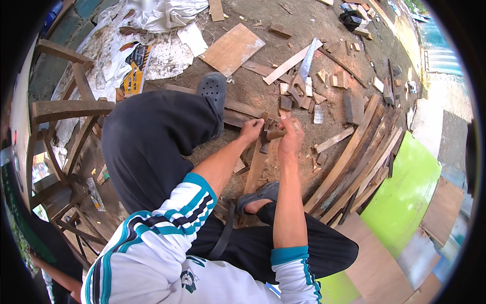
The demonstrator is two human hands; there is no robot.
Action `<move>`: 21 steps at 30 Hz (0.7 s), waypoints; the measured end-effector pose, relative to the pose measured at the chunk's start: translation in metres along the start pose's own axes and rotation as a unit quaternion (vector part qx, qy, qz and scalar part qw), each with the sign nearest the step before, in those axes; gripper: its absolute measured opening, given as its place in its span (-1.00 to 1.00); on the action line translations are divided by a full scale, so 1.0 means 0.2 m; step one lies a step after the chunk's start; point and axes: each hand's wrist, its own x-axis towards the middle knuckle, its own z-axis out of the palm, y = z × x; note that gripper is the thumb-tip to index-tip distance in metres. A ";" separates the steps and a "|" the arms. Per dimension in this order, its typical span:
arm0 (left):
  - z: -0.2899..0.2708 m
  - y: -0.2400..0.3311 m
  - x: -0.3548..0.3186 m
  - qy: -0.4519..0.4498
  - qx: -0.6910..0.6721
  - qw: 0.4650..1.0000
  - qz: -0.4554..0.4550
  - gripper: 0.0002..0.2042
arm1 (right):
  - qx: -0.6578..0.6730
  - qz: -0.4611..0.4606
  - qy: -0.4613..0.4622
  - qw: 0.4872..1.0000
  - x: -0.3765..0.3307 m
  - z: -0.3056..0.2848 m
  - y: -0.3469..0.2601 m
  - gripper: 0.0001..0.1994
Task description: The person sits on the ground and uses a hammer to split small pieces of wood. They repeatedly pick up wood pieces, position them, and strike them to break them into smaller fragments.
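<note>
My right hand point(290, 138) grips the wooden handle of a hammer point(276, 134), whose dark head sits by the top end of a narrow wooden plank point(255, 167). My left hand point(251, 129) holds the plank's top end, fingers pinched beside the hammer head. What the fingers pinch is too small to tell. The plank lies on the dirt ground between my two feet, its lower end under my right grey clog point(260, 193). My left clog point(212, 88) rests on another board.
A hand saw point(307, 62) lies among small wood offcuts beyond the hands. Long curved boards point(354, 162) are stacked at the right beside a green panel point(405, 192). A plywood square point(232, 49) lies ahead. A wooden chair frame point(66, 109) stands at the left.
</note>
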 end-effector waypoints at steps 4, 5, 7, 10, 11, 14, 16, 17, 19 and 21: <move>-0.04 -0.07 0.03 0.030 -0.012 0.999 0.022 -0.65 | 0.048 -0.023 0.003 0.999 -0.06 0.04 -0.01 -0.82; -0.04 -0.08 0.04 0.023 -0.035 0.999 0.016 -0.65 | 0.045 -0.025 0.005 0.999 -0.07 0.05 -0.02 -0.83; -0.05 -0.09 0.02 0.029 -0.038 0.999 -0.004 -0.65 | 0.044 -0.029 0.012 0.999 -0.11 0.04 0.01 -0.84; -0.03 -0.01 -0.01 0.008 -0.053 0.998 -0.030 -0.65 | 0.048 -0.040 0.020 0.998 -0.17 0.00 0.04 -0.83; -0.03 0.01 -0.03 -0.002 -0.060 0.997 -0.039 -0.64 | 0.036 -0.040 0.023 0.998 -0.18 -0.01 0.04 -0.83; -0.04 0.02 -0.05 -0.032 -0.114 0.992 -0.049 -0.64 | 0.015 -0.045 0.027 0.998 -0.25 -0.04 0.02 -0.83; -0.04 0.06 -0.04 -0.021 -0.113 0.993 -0.036 -0.64 | 0.023 -0.061 0.025 0.998 -0.22 -0.04 0.03 -0.82; -0.01 0.04 -0.07 -0.023 -0.116 0.992 -0.039 -0.64 | 0.011 -0.069 0.030 0.997 -0.23 -0.06 0.03 -0.82; -0.01 0.04 -0.09 -0.030 -0.108 0.992 -0.052 -0.65 | -0.009 -0.092 0.033 0.995 -0.23 -0.05 0.01 -0.81; -0.06 0.04 -0.08 -0.031 -0.111 0.990 -0.080 -0.66 | -0.004 -0.089 0.017 0.996 -0.19 -0.02 0.03 -0.81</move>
